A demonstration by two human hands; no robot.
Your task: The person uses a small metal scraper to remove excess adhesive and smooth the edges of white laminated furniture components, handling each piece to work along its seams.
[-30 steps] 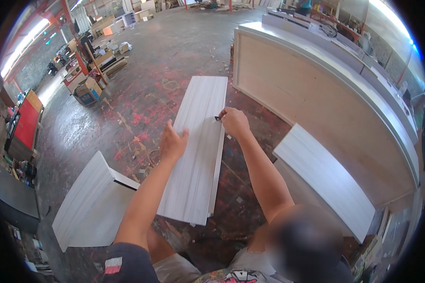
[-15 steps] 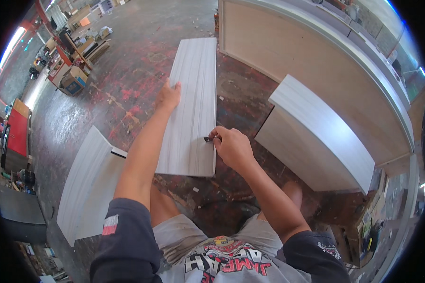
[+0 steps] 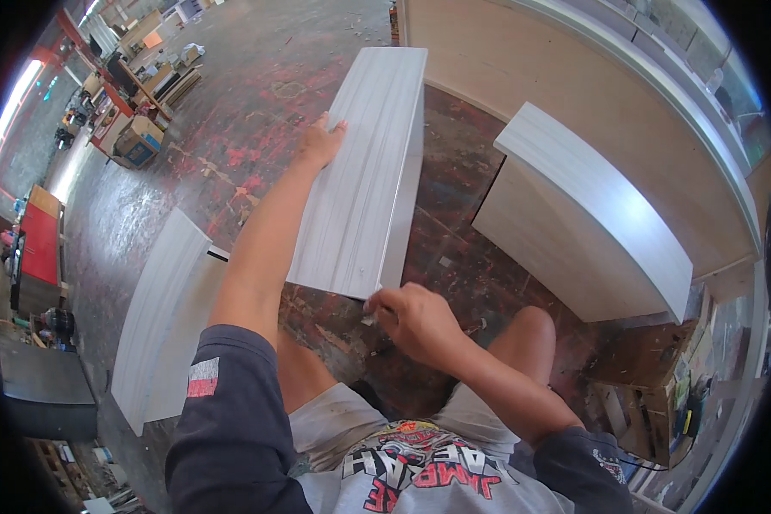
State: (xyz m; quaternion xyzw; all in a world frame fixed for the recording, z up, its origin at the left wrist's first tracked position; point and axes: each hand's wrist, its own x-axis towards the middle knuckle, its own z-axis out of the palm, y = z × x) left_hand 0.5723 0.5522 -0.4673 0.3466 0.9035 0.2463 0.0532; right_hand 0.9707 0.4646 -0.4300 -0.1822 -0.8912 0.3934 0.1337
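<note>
A long box-shaped piece with a pale grey wood-grain face stands between my arms, tilted so its right side also shows. My left hand grips its left edge towards the far end, thumb on the face. At the near right corner, my right hand is closed in a pinch. The small black blade-like piece seen in it earlier is now almost wholly hidden by the fingers. Those fingers are close against the corner; whether they touch it I cannot tell.
Similar pale pieces stand on the floor: a curved one at right and another at left. Behind the right one is a large light-brown panel. A cardboard box lies far left, a wooden crate near right. Paint-stained floor surrounds them.
The long piece has tilted, showing its right side, and shifted slightly away from me. My right hand has moved from its right edge down to the near corner. The left keeps its grip.
</note>
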